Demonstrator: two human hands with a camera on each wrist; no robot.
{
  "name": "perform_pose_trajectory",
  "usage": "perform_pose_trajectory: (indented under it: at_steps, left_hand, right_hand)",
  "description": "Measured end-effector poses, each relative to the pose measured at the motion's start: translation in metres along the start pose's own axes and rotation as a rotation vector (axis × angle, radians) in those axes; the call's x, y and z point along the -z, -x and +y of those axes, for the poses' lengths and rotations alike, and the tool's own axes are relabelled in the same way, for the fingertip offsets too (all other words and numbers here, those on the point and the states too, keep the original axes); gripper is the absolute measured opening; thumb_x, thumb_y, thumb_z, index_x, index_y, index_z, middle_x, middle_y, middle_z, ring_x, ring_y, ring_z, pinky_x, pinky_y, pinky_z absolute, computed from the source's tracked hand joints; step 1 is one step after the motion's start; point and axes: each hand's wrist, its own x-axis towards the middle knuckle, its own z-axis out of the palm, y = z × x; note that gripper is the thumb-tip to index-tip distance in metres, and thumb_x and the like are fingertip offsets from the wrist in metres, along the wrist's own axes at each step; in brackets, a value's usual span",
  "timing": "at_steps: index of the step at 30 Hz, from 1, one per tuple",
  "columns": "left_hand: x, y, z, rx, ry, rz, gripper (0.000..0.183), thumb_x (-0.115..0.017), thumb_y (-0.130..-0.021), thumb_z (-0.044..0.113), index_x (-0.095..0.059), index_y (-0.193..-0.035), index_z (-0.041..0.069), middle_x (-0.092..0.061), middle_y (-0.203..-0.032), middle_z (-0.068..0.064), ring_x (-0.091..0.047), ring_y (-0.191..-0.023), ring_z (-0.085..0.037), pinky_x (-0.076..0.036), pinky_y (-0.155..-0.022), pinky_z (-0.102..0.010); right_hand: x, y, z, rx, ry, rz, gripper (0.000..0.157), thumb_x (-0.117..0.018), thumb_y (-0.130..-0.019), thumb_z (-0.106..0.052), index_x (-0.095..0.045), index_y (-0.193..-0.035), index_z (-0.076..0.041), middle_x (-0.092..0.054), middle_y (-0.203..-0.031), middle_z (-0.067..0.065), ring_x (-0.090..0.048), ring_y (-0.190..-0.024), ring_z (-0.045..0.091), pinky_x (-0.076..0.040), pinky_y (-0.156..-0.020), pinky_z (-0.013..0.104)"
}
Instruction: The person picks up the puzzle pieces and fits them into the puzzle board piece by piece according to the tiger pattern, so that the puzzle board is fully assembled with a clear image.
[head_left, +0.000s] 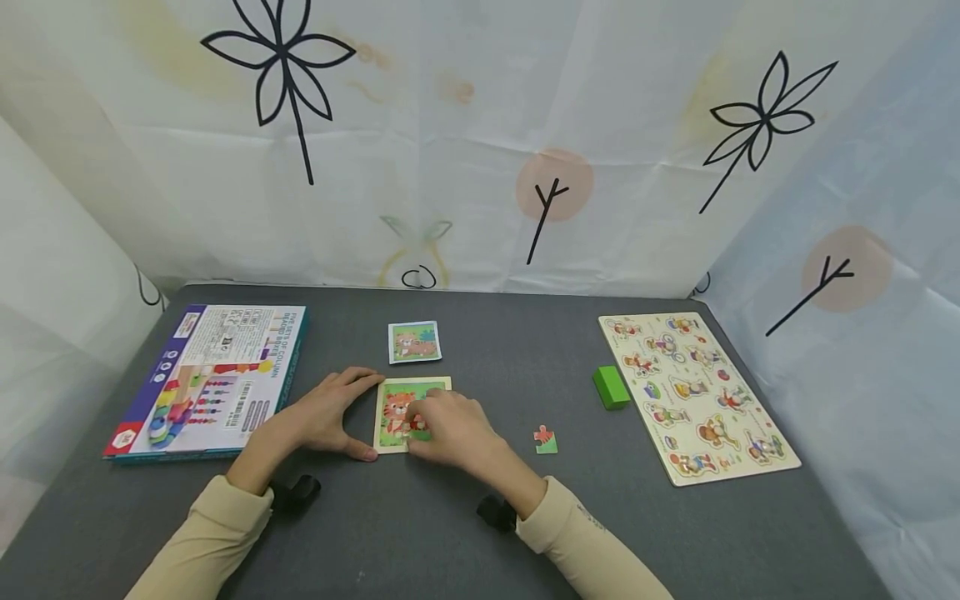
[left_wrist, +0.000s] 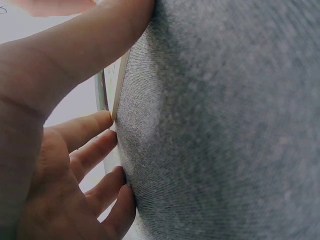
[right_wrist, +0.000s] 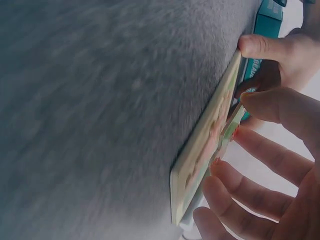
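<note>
A small framed jigsaw puzzle (head_left: 395, 412) with an orange animal picture on green lies flat on the grey table. My left hand (head_left: 322, 417) is at its left side, thumb by the near corner and index finger by the far corner, fingers spread. Over the right part of the puzzle, my right hand (head_left: 453, 427) pinches a green puzzle piece (right_wrist: 231, 127) between thumb and fingers. In the right wrist view the piece is tilted close above the frame; whether it touches the puzzle is hard to tell. The left wrist view shows left fingers (left_wrist: 95, 127) against the frame's edge.
Behind the puzzle lies a small picture card (head_left: 415, 342). A loose red-and-green puzzle piece (head_left: 546, 442) lies to the right. Farther right are a green block (head_left: 611, 387) and a large animal puzzle board (head_left: 697, 400). A boxed toy (head_left: 217, 375) lies on the left.
</note>
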Motion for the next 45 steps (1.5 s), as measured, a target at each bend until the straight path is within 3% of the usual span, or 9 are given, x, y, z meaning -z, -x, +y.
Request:
perform_pose_trajectory:
  at_steps: [12,22,39,45]
  left_hand:
    - [0.0022,0.0014,0.0034,-0.006,0.002,0.003,0.108,-0.094,-0.064,0.052,-0.047,-0.150,0.007,-0.045,-0.152,-0.019,-0.046,-0.134,-0.046,-0.041,-0.107,-0.066]
    - [0.0014,0.0007,0.0009,-0.002,0.011,0.001,0.108,-0.094,-0.065,0.052,-0.046,-0.151,0.007,-0.045,-0.152,-0.018,-0.045,-0.135,-0.045,-0.041,-0.108,-0.066]
    - [0.0022,0.0005,0.0021,0.006,0.011,-0.002,0.108,-0.093,-0.066,0.052,-0.045,-0.151,0.007,-0.044,-0.153,-0.019,-0.044,-0.135,-0.045,-0.040,-0.108,-0.066]
    - [0.0017,0.0008,0.0008,0.000,0.011,-0.003,0.108,-0.093,-0.066,0.052,-0.045,-0.151,0.007,-0.044,-0.153,-0.019,-0.044,-0.135,-0.045,-0.041,-0.108,-0.066]
  right_hand:
    - [-0.0071,-0.0092,-0.0088,-0.005,0.054,0.018,0.020,-0.079,-0.089,-0.030,-0.078,-0.106,-0.021,-0.069,-0.093,-0.001,-0.059,-0.074,0.013,-0.044,-0.053,0.030]
    - [-0.0053,-0.0079,-0.0085,-0.032,0.049,-0.023,0.022,-0.078,-0.089,-0.028,-0.079,-0.110,-0.023,-0.069,-0.096,-0.002,-0.062,-0.080,0.013,-0.050,-0.059,0.031]
    - [-0.0071,-0.0072,-0.0076,-0.007,0.024,-0.027,0.017,-0.080,-0.089,-0.025,-0.081,-0.106,-0.021,-0.070,-0.096,-0.002,-0.063,-0.082,0.012,-0.052,-0.061,0.032]
    - [-0.0063,-0.0052,-0.0061,0.003,0.008,-0.036,0.019,-0.079,-0.090,-0.026,-0.081,-0.108,-0.023,-0.067,-0.094,-0.003,-0.057,-0.076,0.010,-0.045,-0.057,0.027]
